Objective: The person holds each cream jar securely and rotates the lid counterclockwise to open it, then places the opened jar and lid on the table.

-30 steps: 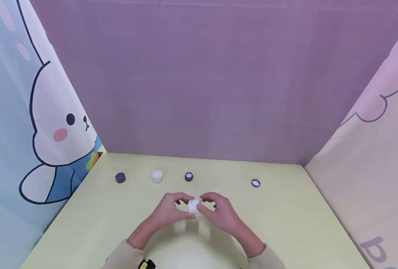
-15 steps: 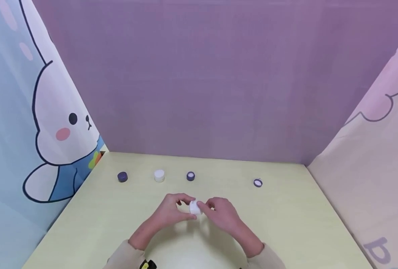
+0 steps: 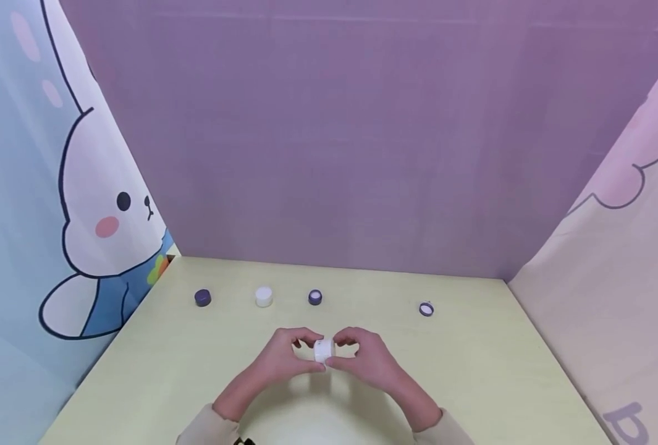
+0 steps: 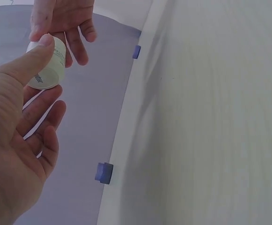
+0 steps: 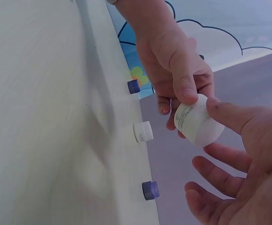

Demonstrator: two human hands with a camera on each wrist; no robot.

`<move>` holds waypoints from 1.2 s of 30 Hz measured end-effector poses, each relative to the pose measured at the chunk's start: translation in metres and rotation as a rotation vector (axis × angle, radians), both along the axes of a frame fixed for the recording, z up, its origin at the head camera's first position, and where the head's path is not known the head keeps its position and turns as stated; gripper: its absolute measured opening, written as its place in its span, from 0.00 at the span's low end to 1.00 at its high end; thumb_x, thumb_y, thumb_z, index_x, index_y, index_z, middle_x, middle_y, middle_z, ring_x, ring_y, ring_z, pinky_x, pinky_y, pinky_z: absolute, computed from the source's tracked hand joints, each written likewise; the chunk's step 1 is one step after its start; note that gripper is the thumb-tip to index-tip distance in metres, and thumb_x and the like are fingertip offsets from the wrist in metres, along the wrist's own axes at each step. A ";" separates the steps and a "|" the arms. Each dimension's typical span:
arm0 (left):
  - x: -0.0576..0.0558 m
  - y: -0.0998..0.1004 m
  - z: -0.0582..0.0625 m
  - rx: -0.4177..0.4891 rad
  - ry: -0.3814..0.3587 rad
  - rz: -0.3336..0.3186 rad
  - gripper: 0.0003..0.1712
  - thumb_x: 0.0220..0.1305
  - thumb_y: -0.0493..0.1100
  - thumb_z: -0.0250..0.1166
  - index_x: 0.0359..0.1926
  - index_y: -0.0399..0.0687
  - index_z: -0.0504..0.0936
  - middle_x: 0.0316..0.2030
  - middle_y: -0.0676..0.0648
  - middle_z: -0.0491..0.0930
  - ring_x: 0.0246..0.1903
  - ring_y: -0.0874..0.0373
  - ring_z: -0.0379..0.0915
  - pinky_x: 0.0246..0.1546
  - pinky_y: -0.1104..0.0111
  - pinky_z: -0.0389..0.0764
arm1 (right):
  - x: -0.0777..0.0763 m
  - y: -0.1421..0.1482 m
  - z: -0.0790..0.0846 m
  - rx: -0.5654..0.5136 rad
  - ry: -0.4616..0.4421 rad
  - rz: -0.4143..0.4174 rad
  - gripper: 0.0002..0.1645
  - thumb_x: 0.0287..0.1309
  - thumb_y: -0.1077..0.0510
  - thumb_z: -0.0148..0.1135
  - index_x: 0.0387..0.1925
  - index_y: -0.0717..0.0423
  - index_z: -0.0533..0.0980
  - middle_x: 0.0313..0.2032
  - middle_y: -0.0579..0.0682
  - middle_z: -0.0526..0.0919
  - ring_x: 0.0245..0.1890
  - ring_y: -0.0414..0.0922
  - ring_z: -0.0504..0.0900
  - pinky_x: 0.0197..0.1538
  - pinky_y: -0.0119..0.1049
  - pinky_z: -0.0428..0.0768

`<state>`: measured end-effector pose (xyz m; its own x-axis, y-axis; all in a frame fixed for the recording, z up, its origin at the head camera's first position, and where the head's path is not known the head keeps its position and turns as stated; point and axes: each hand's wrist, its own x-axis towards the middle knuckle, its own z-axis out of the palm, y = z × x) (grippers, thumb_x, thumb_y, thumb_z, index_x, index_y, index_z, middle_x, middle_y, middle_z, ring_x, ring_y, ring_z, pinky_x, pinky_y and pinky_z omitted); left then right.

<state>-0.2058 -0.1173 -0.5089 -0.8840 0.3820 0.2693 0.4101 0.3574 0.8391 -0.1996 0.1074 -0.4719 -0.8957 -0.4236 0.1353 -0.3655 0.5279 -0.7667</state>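
Observation:
Over the near middle of the table, a small white jar point(image 3: 323, 350) lies on its side in the air between both hands. My left hand point(image 3: 285, 358) pinches its left end with thumb and fingers. At the right end, the thumb and forefinger of my right hand point(image 3: 370, 361) grip the rim. Small printed text shows on the jar point(image 5: 199, 121) in the right wrist view. The left wrist view has the left thumb over the jar point(image 4: 51, 70), partly covering it. Whether the right end is a lid, I cannot tell.
Along the table's point(image 3: 506, 371) far side stand a dark purple round cap or jar point(image 3: 202, 298), a white jar point(image 3: 264, 296) and a small purple open-topped jar point(image 3: 314, 297). Farther right lies a purple lid point(image 3: 426, 309) with a white inside. A purple cloth point(image 3: 334, 154) hangs behind.
Half a second ago my right fingers were curled in beside the jar; now they are spread around its right end again. The left hand keeps its hold. The view has shifted slightly.

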 end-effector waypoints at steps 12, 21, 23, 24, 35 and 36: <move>0.005 0.000 -0.006 0.001 -0.026 0.003 0.25 0.42 0.55 0.80 0.45 0.59 0.85 0.36 0.64 0.82 0.39 0.64 0.77 0.42 0.63 0.73 | 0.004 -0.001 -0.008 -0.008 -0.029 0.003 0.23 0.51 0.42 0.72 0.45 0.48 0.79 0.40 0.37 0.82 0.46 0.47 0.80 0.42 0.44 0.77; 0.005 -0.001 -0.005 -0.016 -0.014 0.018 0.26 0.43 0.52 0.80 0.46 0.57 0.85 0.36 0.65 0.82 0.39 0.62 0.77 0.42 0.64 0.74 | 0.005 -0.006 -0.001 0.170 -0.051 -0.117 0.35 0.69 0.32 0.40 0.27 0.51 0.81 0.22 0.40 0.77 0.25 0.40 0.75 0.31 0.38 0.74; 0.007 -0.002 -0.006 -0.017 -0.012 0.022 0.26 0.43 0.52 0.80 0.46 0.57 0.85 0.36 0.65 0.82 0.39 0.61 0.78 0.42 0.64 0.74 | 0.007 -0.007 0.000 0.204 -0.073 -0.126 0.39 0.68 0.29 0.38 0.21 0.50 0.79 0.17 0.41 0.74 0.20 0.40 0.71 0.25 0.36 0.70; 0.007 -0.003 -0.007 -0.016 -0.013 0.024 0.26 0.43 0.51 0.80 0.46 0.57 0.85 0.35 0.65 0.82 0.39 0.60 0.78 0.42 0.64 0.74 | 0.008 -0.008 -0.001 0.215 -0.084 -0.128 0.39 0.68 0.28 0.37 0.19 0.49 0.78 0.16 0.41 0.72 0.18 0.40 0.70 0.23 0.36 0.69; 0.002 0.000 -0.005 -0.003 -0.001 -0.012 0.25 0.44 0.54 0.79 0.46 0.60 0.85 0.37 0.65 0.82 0.40 0.54 0.78 0.42 0.61 0.73 | 0.001 -0.005 -0.004 0.140 -0.076 -0.055 0.33 0.63 0.30 0.51 0.24 0.51 0.81 0.16 0.39 0.70 0.17 0.37 0.66 0.19 0.32 0.66; 0.002 -0.001 -0.005 -0.003 -0.001 -0.010 0.25 0.44 0.53 0.79 0.46 0.60 0.85 0.37 0.65 0.82 0.40 0.54 0.78 0.42 0.62 0.73 | 0.000 -0.005 -0.004 0.134 -0.073 -0.044 0.31 0.63 0.31 0.52 0.24 0.50 0.82 0.17 0.38 0.72 0.19 0.37 0.68 0.21 0.32 0.68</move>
